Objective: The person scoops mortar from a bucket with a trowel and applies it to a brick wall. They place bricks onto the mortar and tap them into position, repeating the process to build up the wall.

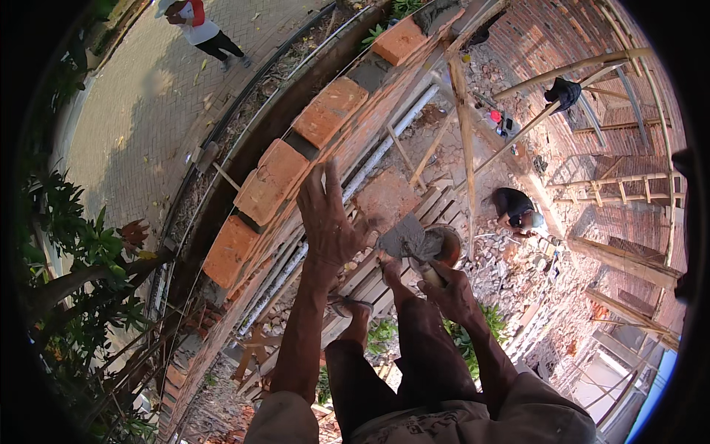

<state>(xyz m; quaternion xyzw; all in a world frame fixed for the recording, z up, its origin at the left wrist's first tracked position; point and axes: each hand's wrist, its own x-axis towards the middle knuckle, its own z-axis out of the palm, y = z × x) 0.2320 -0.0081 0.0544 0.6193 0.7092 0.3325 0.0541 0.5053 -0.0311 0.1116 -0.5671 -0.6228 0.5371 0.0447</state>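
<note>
Trowel (409, 240) loaded with wet grey mortar sits at the centre of the view, gripped by its handle in the person's right hand (451, 292), whose fingers are wrapped tight around it. The blade is held just right of the left hand (329, 218), near a brick (384, 198) that shows directly behind that hand. The left hand is raised with its back to the camera and its fingers spread wide and loose, holding nothing. It hovers just right of the brick wall (296, 170), whose top course of orange bricks runs diagonally from lower left to far upper right, with dark mortar gaps between them. Pale pipes (384, 144) run along the wall's right face. Below the hands, the person's bare legs and feet stand on wooden scaffold planks (436, 203). Far below on the right, another person (514, 207) crouches among brick rubble. At far upper left, someone (198, 29) walks on a paved path.
</note>
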